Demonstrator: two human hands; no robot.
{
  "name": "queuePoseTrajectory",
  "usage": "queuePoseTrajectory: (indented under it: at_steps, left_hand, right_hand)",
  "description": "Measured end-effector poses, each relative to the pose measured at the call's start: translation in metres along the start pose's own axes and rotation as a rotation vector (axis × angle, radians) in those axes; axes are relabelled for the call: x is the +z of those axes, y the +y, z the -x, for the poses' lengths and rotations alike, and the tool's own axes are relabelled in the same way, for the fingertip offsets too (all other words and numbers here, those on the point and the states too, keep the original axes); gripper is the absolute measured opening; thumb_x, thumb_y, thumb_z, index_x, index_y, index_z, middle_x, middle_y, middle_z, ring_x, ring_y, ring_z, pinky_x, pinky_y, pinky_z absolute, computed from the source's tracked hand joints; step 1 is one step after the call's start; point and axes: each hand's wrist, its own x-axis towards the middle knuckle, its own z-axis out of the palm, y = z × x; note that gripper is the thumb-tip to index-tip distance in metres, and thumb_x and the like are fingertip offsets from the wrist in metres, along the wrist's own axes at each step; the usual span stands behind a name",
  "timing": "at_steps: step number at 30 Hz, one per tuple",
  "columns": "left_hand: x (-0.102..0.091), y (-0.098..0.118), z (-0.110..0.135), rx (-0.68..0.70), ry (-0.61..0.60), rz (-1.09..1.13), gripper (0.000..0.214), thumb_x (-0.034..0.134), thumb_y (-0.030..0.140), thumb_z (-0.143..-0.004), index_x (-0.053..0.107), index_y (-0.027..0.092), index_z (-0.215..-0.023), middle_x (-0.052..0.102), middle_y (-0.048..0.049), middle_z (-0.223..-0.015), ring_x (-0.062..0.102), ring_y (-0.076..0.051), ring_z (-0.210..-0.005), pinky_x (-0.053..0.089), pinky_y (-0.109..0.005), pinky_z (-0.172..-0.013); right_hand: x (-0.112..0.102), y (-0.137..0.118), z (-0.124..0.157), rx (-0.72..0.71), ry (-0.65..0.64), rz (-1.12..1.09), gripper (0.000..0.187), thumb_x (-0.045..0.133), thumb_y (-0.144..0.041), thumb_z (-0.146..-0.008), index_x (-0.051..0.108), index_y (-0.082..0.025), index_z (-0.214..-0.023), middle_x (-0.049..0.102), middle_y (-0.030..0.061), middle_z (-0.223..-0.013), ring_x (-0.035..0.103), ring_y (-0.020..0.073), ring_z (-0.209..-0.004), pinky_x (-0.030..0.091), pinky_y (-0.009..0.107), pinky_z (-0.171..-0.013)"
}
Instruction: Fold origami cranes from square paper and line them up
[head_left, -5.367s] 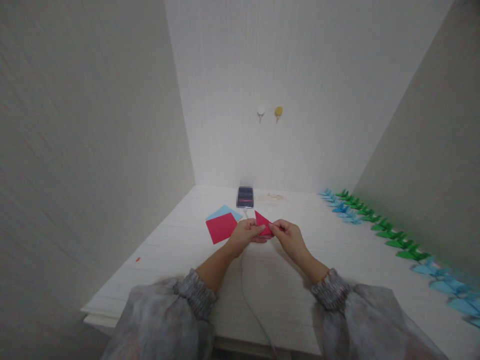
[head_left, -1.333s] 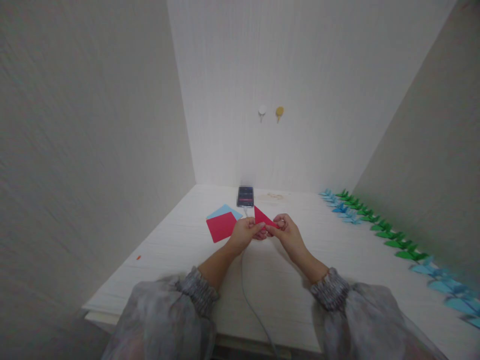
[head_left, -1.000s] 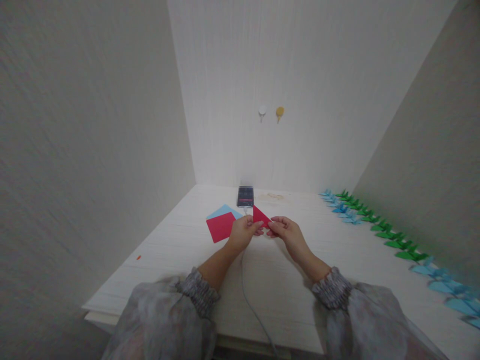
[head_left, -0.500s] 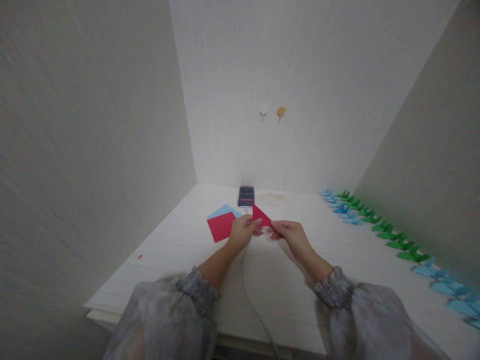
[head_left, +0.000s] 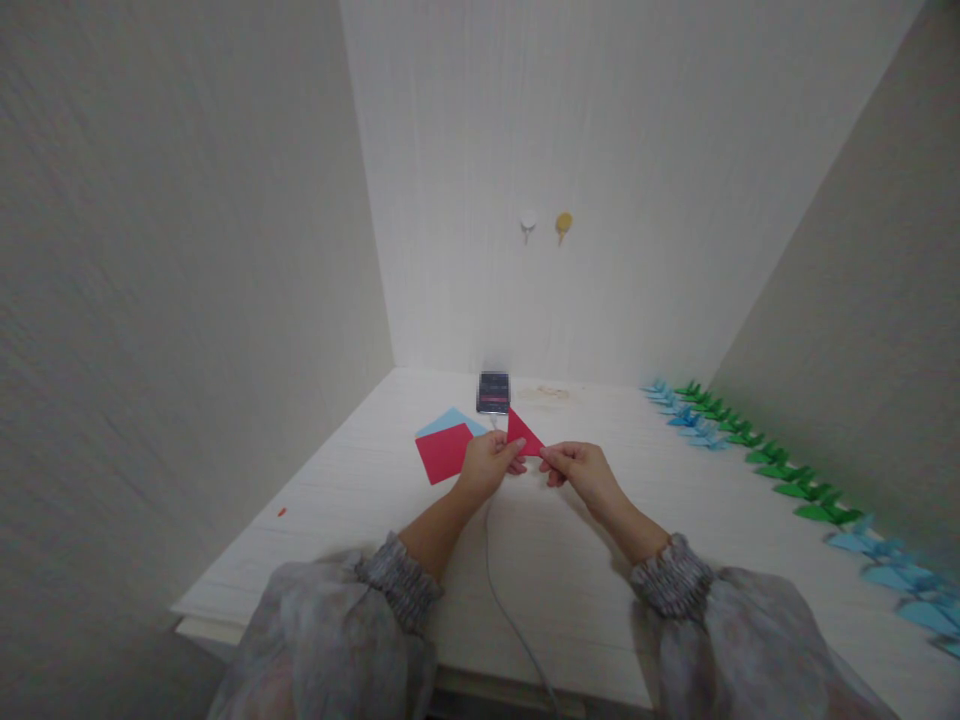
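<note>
A folded red paper triangle (head_left: 521, 433) is held just above the white table (head_left: 360, 500) between both hands. My left hand (head_left: 487, 465) pinches its left part, fingers closed. My right hand (head_left: 581, 468) pinches its right corner, fingers closed too. The triangle's point sticks up and away from me. A flat red paper square (head_left: 444, 452) lies on a light blue sheet (head_left: 448, 420) just left of my left hand.
A phone (head_left: 493, 392) stands against the back wall, and its cable (head_left: 502, 600) runs toward me between my arms. Several blue folded paper figures (head_left: 686, 415) and green ones (head_left: 780, 470) line the right edge. Two hooks (head_left: 545, 224) are on the wall. A red scrap (head_left: 281, 512) lies far left.
Both hands have kept their pinch on the red paper. The triangle has been lifted and turned slightly, and my right hand's grip has shifted along its right corner.
</note>
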Motion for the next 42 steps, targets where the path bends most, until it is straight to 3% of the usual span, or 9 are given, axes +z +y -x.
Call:
queuePoseTrajectory:
  at_steps: [9, 15, 18, 20, 26, 33, 42]
  left_hand:
    - [-0.003, -0.002, 0.0, -0.014, -0.002, -0.075, 0.024, 0.057, 0.032, -0.067, 0.047, 0.012, -0.056, 0.056, 0.0001, -0.046, 0.054, -0.009, -0.04, 0.044, -0.019, -0.042]
    - [-0.012, -0.011, -0.005, -0.041, 0.027, -0.039, 0.022, 0.057, 0.03, -0.068, 0.048, 0.012, -0.059, 0.056, 0.0001, -0.048, 0.054, -0.009, -0.041, 0.045, -0.02, -0.043]
    - [-0.008, -0.009, -0.004, -0.051, 0.019, -0.046, 0.023, 0.057, 0.032, -0.067, 0.048, 0.012, -0.059, 0.056, 0.0002, -0.046, 0.054, -0.009, -0.041, 0.044, -0.02, -0.043]
    - [-0.005, -0.007, -0.002, -0.058, -0.013, -0.035, 0.023, 0.058, 0.032, -0.067, 0.049, 0.012, -0.059, 0.056, 0.0003, -0.046, 0.054, -0.009, -0.041, 0.044, -0.02, -0.044]
    - [0.001, -0.007, 0.003, -0.047, -0.199, -0.043, 0.027, 0.058, 0.038, -0.064, 0.051, 0.012, -0.062, 0.058, -0.001, -0.051, 0.054, -0.009, -0.043, 0.045, -0.02, -0.044]
    - [-0.001, -0.008, 0.003, -0.068, -0.255, -0.061, 0.026, 0.058, 0.036, -0.064, 0.051, 0.012, -0.06, 0.057, -0.0005, -0.05, 0.053, -0.008, -0.04, 0.044, -0.02, -0.041]
    - [-0.001, -0.004, 0.006, -0.088, -0.275, -0.048, 0.027, 0.06, 0.035, -0.063, 0.048, 0.012, -0.056, 0.055, 0.0005, -0.049, 0.05, -0.007, -0.037, 0.042, -0.019, -0.038]
  right_hand:
    - [-0.012, 0.011, -0.008, 0.039, -0.072, 0.175, 0.027, 0.061, -0.031, -0.063, 0.056, -0.013, -0.043, 0.049, -0.0013, -0.03, 0.043, 0.0074, -0.028, 0.03, 0.019, -0.034]
    - [-0.027, 0.023, -0.016, 0.083, -0.014, 0.091, 0.024, 0.061, -0.03, -0.062, 0.054, -0.013, -0.046, 0.054, -0.0003, -0.039, 0.046, 0.0073, -0.031, 0.032, 0.019, -0.035]
    - [-0.022, 0.021, -0.013, 0.086, -0.033, 0.027, 0.031, 0.055, -0.041, -0.067, 0.057, -0.013, -0.054, 0.059, 0.0022, -0.048, 0.048, 0.0079, -0.036, 0.037, 0.021, -0.039]
    - [-0.014, 0.018, -0.008, 0.085, -0.139, -0.048, 0.038, 0.052, -0.047, -0.068, 0.059, -0.011, -0.057, 0.059, 0.0037, -0.05, 0.051, 0.0087, -0.04, 0.039, 0.021, -0.043]
    - [0.001, 0.016, -0.001, 0.051, -0.282, -0.056, 0.024, 0.061, -0.035, -0.062, 0.063, -0.011, -0.065, 0.064, 0.0039, -0.061, 0.051, 0.0085, -0.047, 0.039, 0.02, -0.048]
    - [0.001, 0.021, -0.001, 0.037, -0.292, -0.064, 0.013, 0.058, -0.023, -0.062, 0.064, -0.012, -0.059, 0.06, 0.0003, -0.052, 0.048, 0.0069, -0.044, 0.035, 0.018, -0.044]
    - [-0.002, 0.024, -0.003, 0.054, -0.302, -0.018, 0.012, 0.057, -0.022, -0.062, 0.061, -0.013, -0.055, 0.056, -0.0019, -0.046, 0.043, 0.0058, -0.038, 0.032, 0.018, -0.04]
